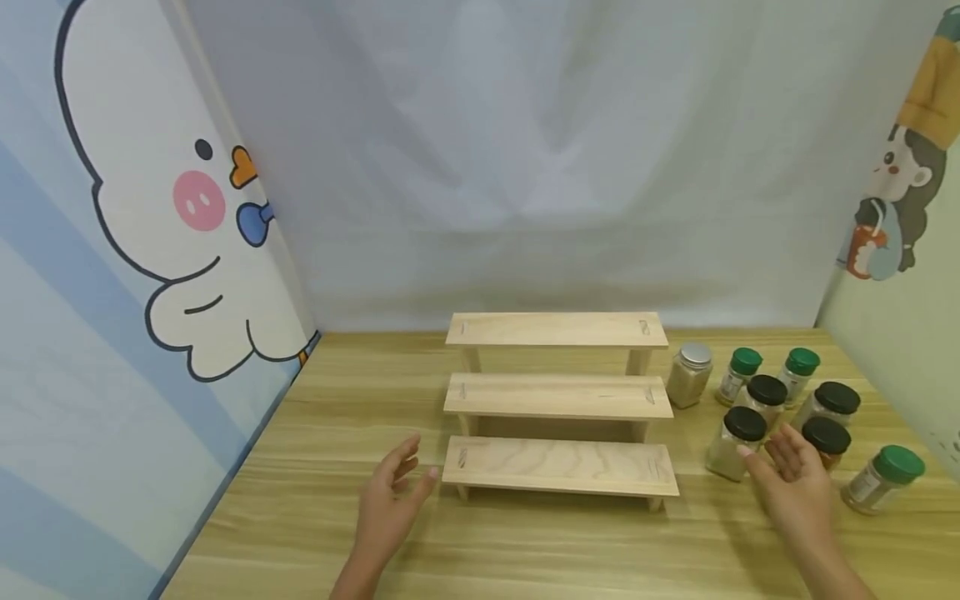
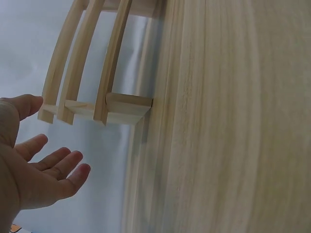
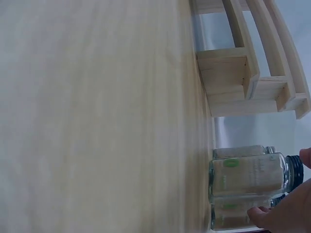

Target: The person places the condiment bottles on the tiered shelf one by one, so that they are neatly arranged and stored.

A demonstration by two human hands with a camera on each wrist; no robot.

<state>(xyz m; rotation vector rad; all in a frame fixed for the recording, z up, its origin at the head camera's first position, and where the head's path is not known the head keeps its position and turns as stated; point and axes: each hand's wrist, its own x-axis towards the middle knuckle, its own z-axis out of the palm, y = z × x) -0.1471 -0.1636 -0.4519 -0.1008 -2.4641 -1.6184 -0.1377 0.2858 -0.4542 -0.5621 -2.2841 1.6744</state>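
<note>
My right hand is among the spice jars at the right, its thumb close by the lid of a black-lidded glass jar. In the right wrist view this clear jar stands with its black lid near the thumb, while the fingertips overlap another jar behind it. The fingers are spread and not closed round a jar. My left hand hovers at the front left corner of a three-step wooden rack, holding nothing, fingers loosely extended. All three shelves of the rack are bare.
Beside the rack's right end stands a silver-lidded jar. Several more jars with black or green lids cluster around the right hand, including a green-lidded one near the right wall. A pale curtain hangs behind the wooden table.
</note>
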